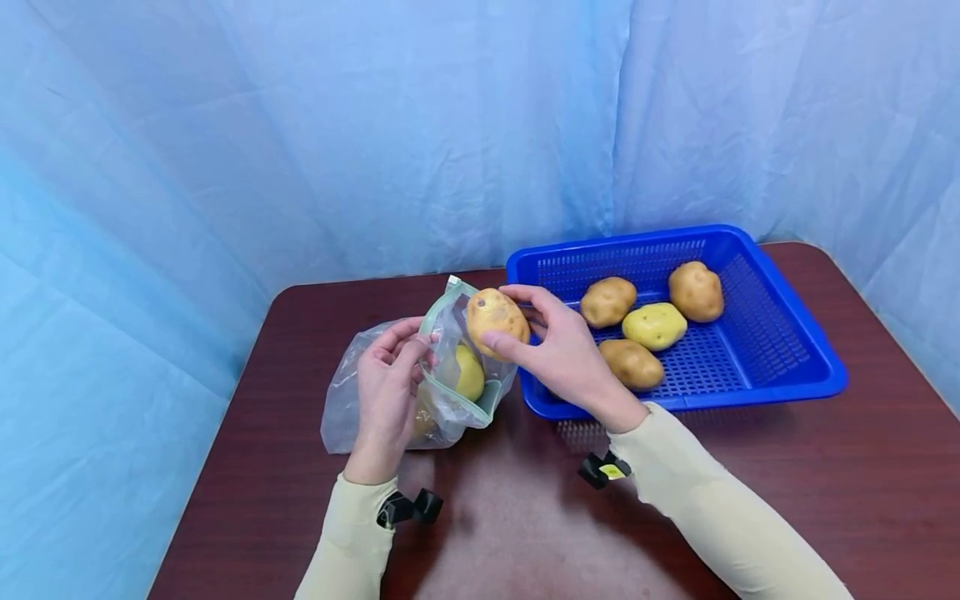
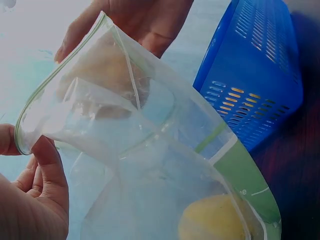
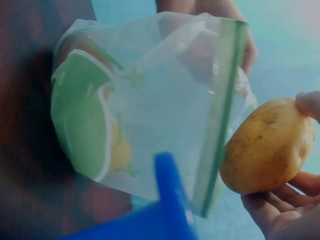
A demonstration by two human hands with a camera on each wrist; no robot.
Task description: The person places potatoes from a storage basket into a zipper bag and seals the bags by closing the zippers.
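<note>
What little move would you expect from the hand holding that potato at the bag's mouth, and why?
Probably the right hand eases the speckled brown potato down through the mouth of the clear plastic zip bag. The potato sits right at the rim, the left hand pinches the bag's edge so the mouth is open, and a yellowish potato already lies inside.

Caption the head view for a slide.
Right hand holds a potato at the bag mouth, left hand holds the bag; four potatoes in basket.
</note>
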